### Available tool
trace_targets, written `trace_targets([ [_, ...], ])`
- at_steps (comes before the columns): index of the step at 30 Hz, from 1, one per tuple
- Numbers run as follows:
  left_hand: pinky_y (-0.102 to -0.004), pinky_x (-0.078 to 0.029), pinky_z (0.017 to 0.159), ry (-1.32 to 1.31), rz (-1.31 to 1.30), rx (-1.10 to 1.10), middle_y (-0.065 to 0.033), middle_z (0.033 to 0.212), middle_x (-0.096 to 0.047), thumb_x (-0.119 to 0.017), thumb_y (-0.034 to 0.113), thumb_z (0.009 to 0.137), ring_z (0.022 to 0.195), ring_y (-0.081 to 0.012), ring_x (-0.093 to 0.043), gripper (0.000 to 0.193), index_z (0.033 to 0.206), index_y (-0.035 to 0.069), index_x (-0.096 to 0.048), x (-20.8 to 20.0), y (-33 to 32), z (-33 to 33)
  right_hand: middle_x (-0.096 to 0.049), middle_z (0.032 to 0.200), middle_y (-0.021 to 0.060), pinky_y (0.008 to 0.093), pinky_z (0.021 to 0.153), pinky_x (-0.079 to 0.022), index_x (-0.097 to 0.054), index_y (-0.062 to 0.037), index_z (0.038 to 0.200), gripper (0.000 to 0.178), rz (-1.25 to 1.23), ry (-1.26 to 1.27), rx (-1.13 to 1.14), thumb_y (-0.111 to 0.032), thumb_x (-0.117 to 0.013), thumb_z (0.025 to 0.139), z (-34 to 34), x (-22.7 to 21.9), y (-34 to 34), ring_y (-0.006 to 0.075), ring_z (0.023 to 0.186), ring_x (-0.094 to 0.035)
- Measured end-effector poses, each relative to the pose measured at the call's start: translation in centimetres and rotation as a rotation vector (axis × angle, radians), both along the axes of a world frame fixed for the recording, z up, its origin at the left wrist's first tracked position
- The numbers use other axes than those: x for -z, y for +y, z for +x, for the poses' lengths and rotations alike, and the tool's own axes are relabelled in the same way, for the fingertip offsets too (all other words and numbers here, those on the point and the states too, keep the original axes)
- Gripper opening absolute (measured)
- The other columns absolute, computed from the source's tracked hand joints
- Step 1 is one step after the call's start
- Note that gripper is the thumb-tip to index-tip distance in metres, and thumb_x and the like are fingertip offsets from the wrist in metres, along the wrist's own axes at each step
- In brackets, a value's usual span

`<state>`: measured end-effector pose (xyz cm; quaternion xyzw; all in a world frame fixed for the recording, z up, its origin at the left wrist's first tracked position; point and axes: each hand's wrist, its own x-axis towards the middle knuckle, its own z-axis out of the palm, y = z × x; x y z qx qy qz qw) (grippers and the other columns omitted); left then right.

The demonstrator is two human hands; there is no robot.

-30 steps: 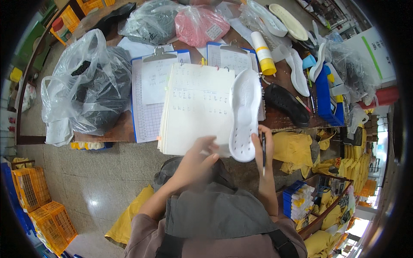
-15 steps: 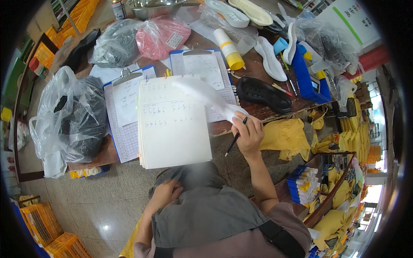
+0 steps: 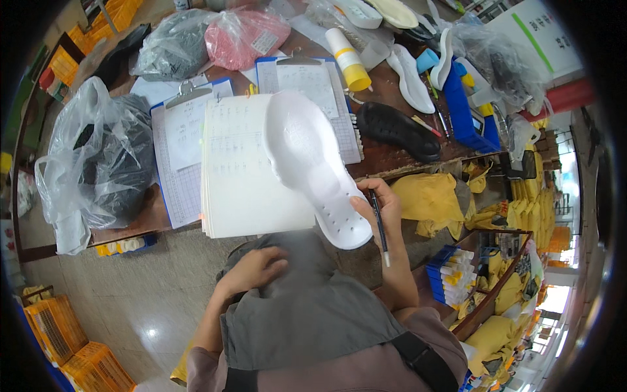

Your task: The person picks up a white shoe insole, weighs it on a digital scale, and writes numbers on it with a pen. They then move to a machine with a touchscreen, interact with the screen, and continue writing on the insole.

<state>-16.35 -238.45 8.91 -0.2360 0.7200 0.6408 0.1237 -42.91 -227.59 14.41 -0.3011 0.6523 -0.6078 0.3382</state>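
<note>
My right hand [image 3: 384,204] holds a white shoe sole [image 3: 307,153] by its narrower end, which has rows of small holes. The sole is tilted, with its hollow side facing me and its broad end over the notebook. A dark pen [image 3: 379,225] is also held in that hand, pointing down beside the sole. Partly covered by the sole, the open notebook [image 3: 245,199] shows handwritten rows and overhangs the table's near edge. My left hand [image 3: 256,269] rests on the dark apron [image 3: 313,320] over my lap, its fingers loosely bent with nothing visible in them.
Two blue clipboards [image 3: 171,163] lie under and beside the notebook. A black sole [image 3: 398,130], a yellow-white bottle [image 3: 349,62] and a blue bin [image 3: 471,121] are to the right. Plastic bags [image 3: 108,160] stand at left; a pink-filled bag [image 3: 245,40] is farther back. Orange crates [image 3: 59,330] stand lower left.
The white sole, blurred before, has turned so its hollow side faces me, and its held end has come lower. The pen now points down to the right. My left hand has shifted slightly.
</note>
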Motion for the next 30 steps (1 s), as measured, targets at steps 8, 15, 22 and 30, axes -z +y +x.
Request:
trace_targets([
  [8, -0.0367, -0.048, 0.094, 0.661, 0.303, -0.735, -0.0181, 0.125, -0.055, -0.060, 0.019, 0.094, 0.118, -0.0257, -0.054, 0.060, 0.142, 0.000, -0.029, -5.9, -1.5, -1.5, -0.060, 0.082, -0.0038, 0.0143, 0.061, -0.040, -0.061, -0.0022, 0.103, 0.028, 0.076, -0.204, -0.084, -0.003, -0.075, 0.079, 2.9, -0.1, 2.0, 0.0004, 0.069, -0.052],
  [15, -0.0355, -0.048, 0.092, 0.672, 0.265, -0.794, -0.0162, 0.121, -0.057, -0.063, 0.005, 0.087, 0.112, -0.0221, -0.056, 0.056, 0.136, 0.000, -0.036, -6.6, -1.6, -2.7, -0.058, 0.081, -0.0037, 0.0142, 0.061, -0.037, -0.061, -0.0024, 0.103, 0.027, 0.092, -0.164, -0.085, -0.006, -0.073, 0.079, 3.6, -1.4, 4.0, 0.0001, 0.069, -0.050],
  [22, -0.0346, -0.047, 0.094, 0.619, 0.420, -0.763, -0.0152, 0.122, -0.056, -0.062, 0.004, 0.089, 0.112, -0.0208, -0.055, 0.051, 0.133, -0.001, -0.039, -6.0, -1.5, -3.4, -0.057, 0.082, -0.0037, 0.0158, 0.063, -0.039, -0.060, -0.0014, 0.103, 0.024, 0.156, -0.122, -0.044, -0.006, -0.070, 0.082, 3.9, -2.3, 5.3, 0.0003, 0.073, -0.050],
  [30, -0.0462, -0.049, 0.097, 0.651, 0.644, -0.797, -0.0268, 0.135, -0.043, -0.064, 0.032, 0.090, 0.119, -0.0327, -0.054, 0.071, 0.142, -0.001, -0.029, -5.3, -1.6, -3.7, -0.069, 0.105, 0.0045, 0.0306, 0.067, -0.047, -0.059, -0.0139, 0.094, 0.029, -0.079, 1.358, -0.120, -0.004, -0.071, 0.070, 2.2, -3.5, 4.9, 0.0213, 0.084, -0.060],
])
